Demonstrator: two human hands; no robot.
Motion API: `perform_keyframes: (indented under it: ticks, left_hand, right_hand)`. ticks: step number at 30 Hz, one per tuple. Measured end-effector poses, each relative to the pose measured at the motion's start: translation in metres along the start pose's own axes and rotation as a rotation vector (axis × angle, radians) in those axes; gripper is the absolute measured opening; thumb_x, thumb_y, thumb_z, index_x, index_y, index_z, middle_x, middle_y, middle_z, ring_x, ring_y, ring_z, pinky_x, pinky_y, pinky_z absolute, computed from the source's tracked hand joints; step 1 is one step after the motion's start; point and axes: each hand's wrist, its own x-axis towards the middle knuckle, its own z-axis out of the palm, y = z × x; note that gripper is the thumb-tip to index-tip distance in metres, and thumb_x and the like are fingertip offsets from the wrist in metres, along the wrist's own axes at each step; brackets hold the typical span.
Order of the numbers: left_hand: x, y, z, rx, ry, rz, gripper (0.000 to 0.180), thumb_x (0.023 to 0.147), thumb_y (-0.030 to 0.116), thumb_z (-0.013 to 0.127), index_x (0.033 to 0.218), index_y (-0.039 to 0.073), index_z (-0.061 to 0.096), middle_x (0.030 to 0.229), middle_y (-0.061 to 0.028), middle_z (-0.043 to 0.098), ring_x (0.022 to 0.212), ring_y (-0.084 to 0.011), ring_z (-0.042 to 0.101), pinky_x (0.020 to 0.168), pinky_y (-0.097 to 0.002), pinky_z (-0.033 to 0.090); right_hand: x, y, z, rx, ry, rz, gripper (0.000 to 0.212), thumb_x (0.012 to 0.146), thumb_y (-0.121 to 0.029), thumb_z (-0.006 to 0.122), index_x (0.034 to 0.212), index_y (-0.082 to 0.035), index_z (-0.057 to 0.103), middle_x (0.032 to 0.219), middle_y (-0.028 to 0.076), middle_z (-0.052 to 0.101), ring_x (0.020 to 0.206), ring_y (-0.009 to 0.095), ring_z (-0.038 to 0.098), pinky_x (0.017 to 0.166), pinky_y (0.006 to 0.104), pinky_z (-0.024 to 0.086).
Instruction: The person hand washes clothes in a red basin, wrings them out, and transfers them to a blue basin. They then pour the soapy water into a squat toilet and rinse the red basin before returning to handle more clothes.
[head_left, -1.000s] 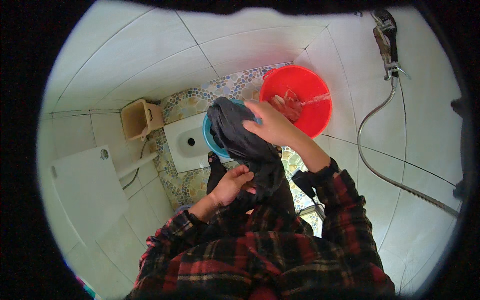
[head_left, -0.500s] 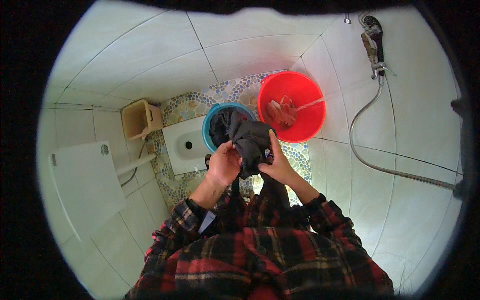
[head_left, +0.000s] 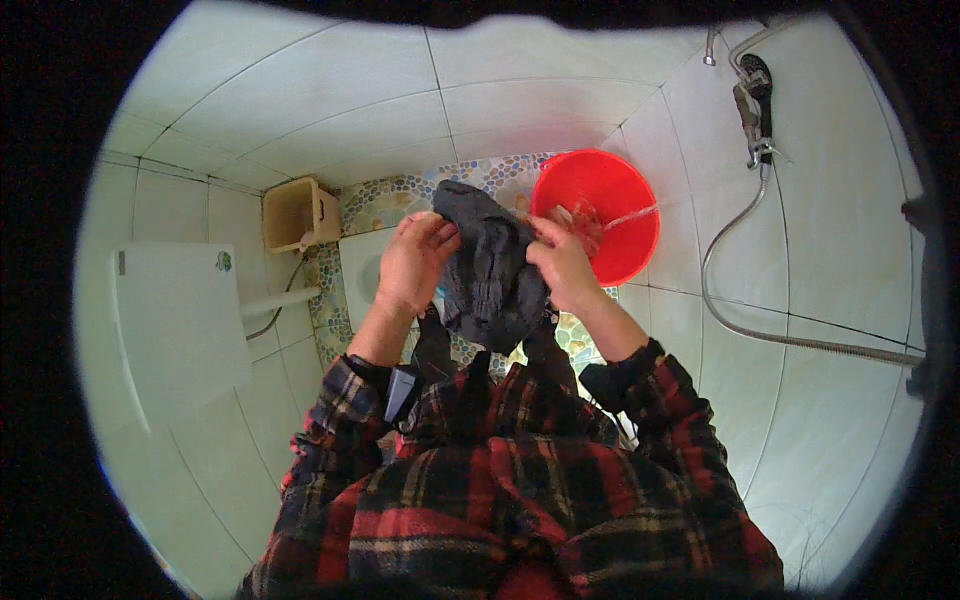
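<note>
A dark grey cloth garment [head_left: 490, 265] hangs spread between my two hands, its kind unclear from its folds. My left hand [head_left: 415, 260] grips its left edge with bent fingers. On the other side my right hand [head_left: 565, 265] pinches the right edge. Behind the cloth, almost wholly hidden, is a blue basin [head_left: 438, 300]. Just beyond my right hand stands a red bucket [head_left: 645, 240], with a pale reddish cloth [head_left: 588, 222] inside. A thin stream of water [head_left: 632, 215] runs into the bucket from the right.
A squat toilet [head_left: 358, 250] is set in the pebble-patterned floor, with a beige bin [head_left: 290, 215] behind it. A white cistern [head_left: 180, 320] hangs on the left wall. On the right wall are a black shower handset [head_left: 757, 85] and a metal hose [head_left: 706, 260].
The bunched garment has been opened out and drawn toward me, now covering most of the basin. My hands have moved apart and up along its edges. The view has shifted slightly.
</note>
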Motion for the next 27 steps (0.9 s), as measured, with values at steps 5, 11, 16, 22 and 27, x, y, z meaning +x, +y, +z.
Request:
perform_keyframes:
  ticks: [5,11,16,22,27]
  left_hand:
    - [-0.044,0.034,-0.01,0.876,-0.151,-0.146,0.074,0.082,-0.005,0.059,0.147,0.012,0.028,0.143,-0.0086,0.042,0.133,-0.0275,0.039,0.1,-0.0384,0.041]
    - [-0.05,-0.001,-0.03,1.043,-0.165,0.05,0.064,0.075,-0.007,0.064,0.133,0.009,0.042,0.132,-0.0092,0.051,0.124,-0.0222,0.048,0.1,-0.0343,0.042]
    - [-0.04,0.004,-0.041,1.058,-0.149,0.289,0.044,0.07,-0.018,0.051,0.109,0.003,0.052,0.124,-0.008,0.056,0.116,-0.0223,0.054,0.099,-0.031,0.042]
    - [-0.032,0.024,-0.002,0.926,0.147,0.029,0.045,0.084,0.013,0.047,0.125,-0.006,0.05,0.107,-0.0195,0.063,0.102,-0.026,0.058,0.092,-0.0316,0.043]
    - [-0.028,0.024,0.044,1.025,0.108,-0.01,0.039,0.085,0.013,0.047,0.119,-0.006,0.052,0.103,-0.0174,0.063,0.092,-0.0219,0.057,0.084,-0.0332,0.046]
  right_hand:
    - [0.017,-0.033,0.029,0.373,0.008,0.264,0.03,0.078,-0.002,0.051,0.106,-0.001,0.059,0.097,0.009,0.063,0.084,0.024,0.063,0.077,0.0384,0.053]
    - [0.021,-0.03,0.051,0.32,-0.097,0.391,0.011,0.082,-0.005,0.054,0.093,-0.003,0.057,0.095,0.009,0.063,0.088,0.024,0.065,0.084,0.0409,0.054]
    - [0.029,-0.035,0.045,0.141,-0.103,0.275,0.037,0.081,-0.013,0.06,0.116,-0.001,0.057,0.096,0.011,0.064,0.086,0.023,0.063,0.079,0.0383,0.053]
    - [0.012,-0.061,0.028,-0.606,-0.221,-0.076,0.091,0.079,-0.036,0.075,0.146,0.002,0.027,0.13,0.023,0.053,0.119,0.028,0.053,0.1,0.0368,0.042]
    - [-0.008,-0.015,0.045,-0.94,-0.253,-0.265,0.106,0.068,-0.035,0.081,0.15,-0.006,0.02,0.145,0.025,0.036,0.134,0.033,0.038,0.109,0.0403,0.034]
